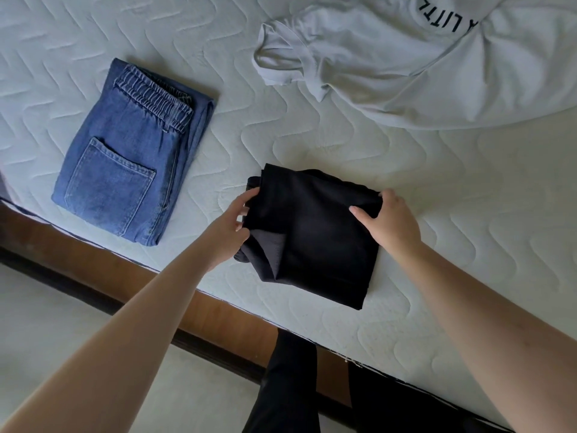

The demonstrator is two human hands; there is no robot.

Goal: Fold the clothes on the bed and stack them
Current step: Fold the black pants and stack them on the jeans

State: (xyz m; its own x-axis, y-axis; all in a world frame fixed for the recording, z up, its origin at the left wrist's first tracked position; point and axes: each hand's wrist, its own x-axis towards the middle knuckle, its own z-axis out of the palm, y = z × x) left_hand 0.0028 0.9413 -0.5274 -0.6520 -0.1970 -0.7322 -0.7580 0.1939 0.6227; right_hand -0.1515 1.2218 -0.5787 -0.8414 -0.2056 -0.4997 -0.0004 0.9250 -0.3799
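So both hands grip the folded black garment near the bed edge: left hand fingers at 9 o'clock, right hand at 3. Folded jeans sit at 10 o'clock.

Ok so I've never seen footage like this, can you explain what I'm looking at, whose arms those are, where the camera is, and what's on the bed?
There is no machine here. A camera worn on a person's head looks down, so the two bare arms reaching in from the bottom are the wearer's own. The pale quilted surface is a mattress on a wooden bed frame. Three garments lie on it: folded jeans at the left, a rumpled white shirt with black lettering at the top right, and a folded black garment in the middle. The left hand grips that black garment's left edge and the right hand grips its right edge, thumb on top. Nothing is stacked yet.
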